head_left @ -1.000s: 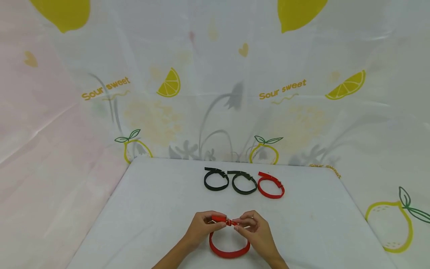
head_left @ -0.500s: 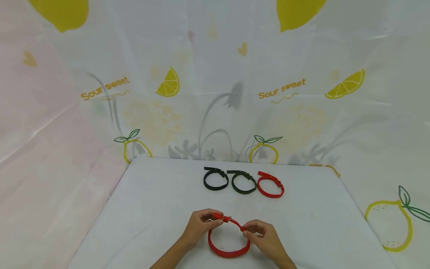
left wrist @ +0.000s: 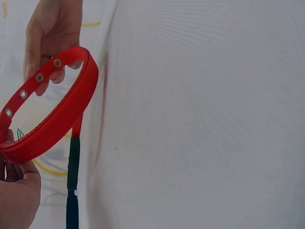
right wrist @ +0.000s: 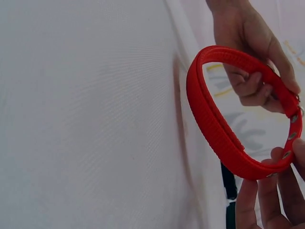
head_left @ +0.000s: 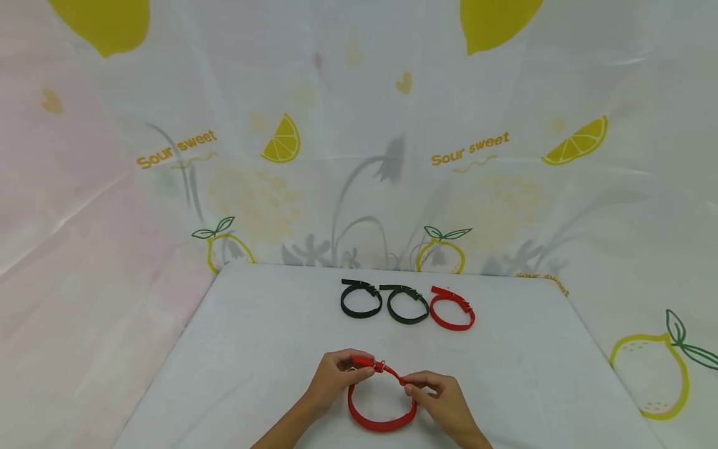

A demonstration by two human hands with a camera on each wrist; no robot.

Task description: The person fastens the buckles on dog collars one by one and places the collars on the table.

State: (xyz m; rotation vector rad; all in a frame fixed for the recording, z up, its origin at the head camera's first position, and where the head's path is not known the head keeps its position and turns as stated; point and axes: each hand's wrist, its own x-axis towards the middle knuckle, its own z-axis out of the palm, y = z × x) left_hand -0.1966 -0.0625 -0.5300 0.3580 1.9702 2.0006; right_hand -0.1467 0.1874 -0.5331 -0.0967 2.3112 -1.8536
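Note:
Both hands hold a red collar [head_left: 382, 426] that forms a loop near the front of the table. My left hand [head_left: 332, 381] pinches it at the metal buckle [head_left: 379, 366], on the loop's upper left. On the upper right, my right hand [head_left: 443, 399] grips the strap between thumb and fingers. Metal-rimmed holes [left wrist: 40, 77] run along the strap between the hands in the left wrist view. The padded band [right wrist: 214, 129] hangs as a wide curve in the right wrist view.
Behind the hands lie a black collar [head_left: 361, 315], a dark green collar [head_left: 407, 320] and another red collar [head_left: 452, 327], each looped and side by side. A white cloth covers the table [head_left: 252, 330]. A lemon-print curtain [head_left: 359, 125] stands at the back.
My right hand has moved right and slightly down, away from the buckle, and the strap between the hands now shows. My left hand stays at the buckle, slightly higher.

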